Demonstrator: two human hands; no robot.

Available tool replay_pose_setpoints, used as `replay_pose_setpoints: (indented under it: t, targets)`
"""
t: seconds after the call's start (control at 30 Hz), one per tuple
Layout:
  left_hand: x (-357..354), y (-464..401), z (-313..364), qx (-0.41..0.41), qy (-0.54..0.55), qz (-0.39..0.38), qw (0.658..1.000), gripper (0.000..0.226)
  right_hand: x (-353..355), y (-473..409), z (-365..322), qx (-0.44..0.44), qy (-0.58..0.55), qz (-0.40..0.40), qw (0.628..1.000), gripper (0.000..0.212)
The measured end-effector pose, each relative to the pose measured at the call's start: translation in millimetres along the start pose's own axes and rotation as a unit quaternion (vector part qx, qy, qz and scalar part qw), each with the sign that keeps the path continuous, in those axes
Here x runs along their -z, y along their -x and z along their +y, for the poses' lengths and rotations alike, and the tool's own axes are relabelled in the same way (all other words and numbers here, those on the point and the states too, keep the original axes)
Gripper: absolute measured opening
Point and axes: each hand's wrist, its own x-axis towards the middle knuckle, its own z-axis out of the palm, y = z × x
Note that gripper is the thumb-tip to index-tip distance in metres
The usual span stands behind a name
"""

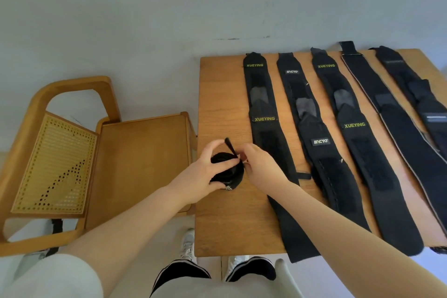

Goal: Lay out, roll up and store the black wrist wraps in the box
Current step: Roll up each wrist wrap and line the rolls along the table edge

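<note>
A rolled-up black wrist wrap (231, 175) stands on the left part of the wooden table (222, 104). My left hand (208, 172) grips the roll from the left, fingers curled round it. My right hand (260, 164) pinches the roll's thin black loop (229, 146), which sticks up and back from the top. Several more black wrist wraps lie flat side by side across the table to the right: one marked XUEYING (264, 118), one with a white label (320, 141), another XUEYING one (354, 125) and plainer ones (396, 123) beyond. No box is in view.
A wooden chair with a cane back (55, 164) and a wooden seat (142, 164) stands close against the table's left edge. My feet (188, 247) are on the pale floor under the table's near edge. A pale wall runs behind.
</note>
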Motion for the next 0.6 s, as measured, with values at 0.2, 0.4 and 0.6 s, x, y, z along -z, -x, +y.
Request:
replay_pose_setpoints:
  t: [0.2,0.4,0.6]
  targets:
    - [1,1,-1,0.015,0.005,-0.03,0.999,0.066,9,-3,-9,0.024,-0.023,-0.132,0.991,0.071]
    - [7,-3,-3,0.117,0.169,-0.001,0.979,0.092,13,-7,-5,0.003,-0.018,-0.179,0.984,0.084]
    - [6,-15,4,0.153,0.19,0.045,0.969,0.059,3,4,-9,-0.045,-0.093,-0.067,0.992,0.074]
